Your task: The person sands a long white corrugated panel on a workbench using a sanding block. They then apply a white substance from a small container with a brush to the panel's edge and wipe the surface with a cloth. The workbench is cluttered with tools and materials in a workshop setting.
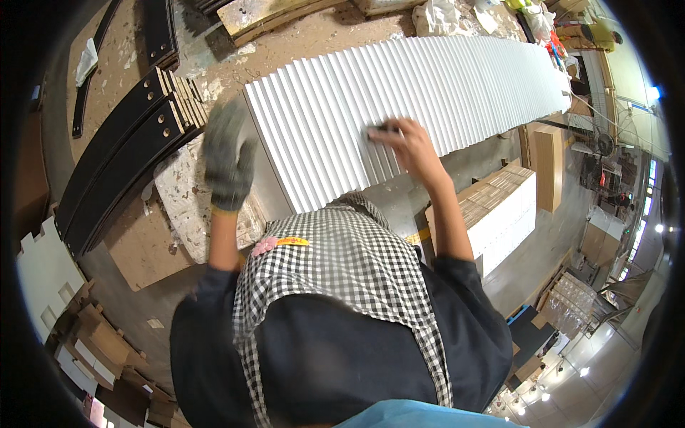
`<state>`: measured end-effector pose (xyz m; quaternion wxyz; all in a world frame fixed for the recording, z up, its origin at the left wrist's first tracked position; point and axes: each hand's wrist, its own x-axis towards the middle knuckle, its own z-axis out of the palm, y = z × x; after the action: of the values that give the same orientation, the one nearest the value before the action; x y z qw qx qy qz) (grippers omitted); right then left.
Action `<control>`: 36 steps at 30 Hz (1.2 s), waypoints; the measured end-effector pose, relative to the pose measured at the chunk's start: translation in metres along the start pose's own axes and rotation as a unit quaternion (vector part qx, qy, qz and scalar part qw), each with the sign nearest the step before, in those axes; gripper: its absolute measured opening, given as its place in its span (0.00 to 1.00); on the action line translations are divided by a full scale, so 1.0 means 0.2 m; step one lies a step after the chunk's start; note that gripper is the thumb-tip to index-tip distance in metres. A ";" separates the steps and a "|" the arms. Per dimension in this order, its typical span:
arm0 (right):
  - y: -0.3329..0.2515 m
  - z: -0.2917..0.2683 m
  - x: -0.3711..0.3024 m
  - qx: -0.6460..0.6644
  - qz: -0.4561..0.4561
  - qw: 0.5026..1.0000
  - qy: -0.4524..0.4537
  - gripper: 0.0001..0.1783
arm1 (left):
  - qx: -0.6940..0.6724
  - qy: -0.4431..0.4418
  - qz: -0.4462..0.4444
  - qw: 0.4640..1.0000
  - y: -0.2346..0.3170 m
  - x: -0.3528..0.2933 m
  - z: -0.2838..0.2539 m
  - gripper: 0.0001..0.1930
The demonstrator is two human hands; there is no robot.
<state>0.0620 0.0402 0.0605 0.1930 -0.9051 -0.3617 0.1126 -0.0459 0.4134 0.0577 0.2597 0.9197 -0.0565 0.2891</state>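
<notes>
A long white ribbed panel (399,93) lies across the work table in front of me. Over its near side is my right hand (410,146), bare, with the fingers pinching a small dark piece (375,133). Motion smears that piece, and its kind cannot be made out. My left hand (230,153) wears a grey-green knit glove and is raised just beside the panel's left end. Its fingers stretch out with the thumb apart, somewhat blurred, and nothing shows in them.
Left of the panel, curved black boards (125,153) with round holes are stacked. A paint-stained pale board (182,207) lies near my left forearm. Right of me stands a stack of cardboard pieces (492,207), with a standing fan (604,145) farther back. White plastic bags (439,18) lie beyond the panel.
</notes>
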 end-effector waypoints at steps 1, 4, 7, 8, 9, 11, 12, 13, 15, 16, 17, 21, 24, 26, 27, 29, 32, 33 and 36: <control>-0.05 -0.04 -0.15 0.004 0.015 0.999 -0.033 0.25 | 0.041 -0.005 -0.002 0.999 0.00 -0.12 -0.10 0.24; -0.13 -0.12 -0.42 0.015 0.012 0.997 -0.078 0.24 | 0.192 -0.087 -0.098 0.973 0.16 -0.43 -0.40 0.21; -0.20 -0.05 -0.32 0.014 -0.009 1.000 -0.011 0.25 | 0.250 -0.061 -0.141 0.956 0.16 -0.78 -0.50 0.22; -0.18 0.02 -0.22 -0.001 -0.020 1.000 0.020 0.27 | 0.264 -0.045 -0.147 0.952 0.16 -0.86 -0.50 0.23; -0.14 0.09 -0.08 0.018 -0.026 0.998 0.052 0.28 | 0.286 -0.042 -0.138 0.947 0.17 -0.89 -0.49 0.23; -0.08 0.19 0.27 -0.044 -0.053 0.989 0.132 0.30 | 0.336 -0.035 -0.122 0.933 0.20 -0.94 -0.48 0.23; -0.04 0.24 0.48 -0.070 -0.069 0.982 0.159 0.28 | 0.332 -0.027 -0.127 0.934 0.20 -0.95 -0.48 0.24; -0.01 0.28 0.69 -0.069 -0.058 0.982 0.167 0.25 | 0.331 -0.018 -0.133 0.934 0.21 -0.96 -0.47 0.24; 0.04 0.26 1.01 -0.063 -0.047 0.984 0.162 0.24 | 0.334 0.001 -0.138 0.933 0.21 -0.94 -0.44 0.26; 0.10 0.25 1.10 -0.121 -0.061 0.976 0.171 0.24 | 0.327 0.009 -0.131 0.936 0.19 -0.94 -0.42 0.26; 0.19 0.25 1.18 -0.179 -0.071 0.965 0.179 0.23 | 0.319 0.015 -0.122 0.940 0.16 -0.93 -0.40 0.26; 0.15 0.24 1.09 -0.164 -0.089 0.966 0.178 0.29 | 0.314 0.018 -0.129 0.941 0.17 -0.94 -0.41 0.26; 0.10 0.25 0.72 -0.145 -0.088 0.974 0.153 0.31 | 0.333 0.010 -0.138 0.933 0.19 -0.95 -0.41 0.27; 0.06 0.21 0.42 -0.106 -0.085 0.982 0.127 0.31 | 0.318 0.014 -0.142 0.937 0.18 -0.97 -0.41 0.27; 0.02 0.17 0.26 -0.084 -0.073 0.989 0.093 0.31 | 0.318 0.011 -0.144 0.937 0.17 -0.98 -0.41 0.27; -0.10 0.05 -0.04 -0.099 -0.038 0.994 0.018 0.31 | 0.316 0.013 -0.141 0.938 0.17 -0.98 -0.41 0.27; -0.18 0.04 -0.33 -0.075 -0.014 0.997 0.022 0.32 | 0.311 0.023 -0.129 0.941 0.16 -0.96 -0.40 0.27; -0.19 0.06 -0.33 -0.078 -0.012 0.996 0.036 0.32 | 0.310 0.022 -0.132 0.941 0.16 -0.96 -0.39 0.27; -0.21 0.15 -0.23 -0.090 -0.010 0.992 0.090 0.31 | 0.295 0.024 -0.133 0.946 0.17 -0.96 -0.40 0.26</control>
<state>-0.0060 0.0444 0.0541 0.1441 -0.9214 -0.3609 -0.0043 -0.2526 0.4160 0.0216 0.0140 0.9470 0.1606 0.2780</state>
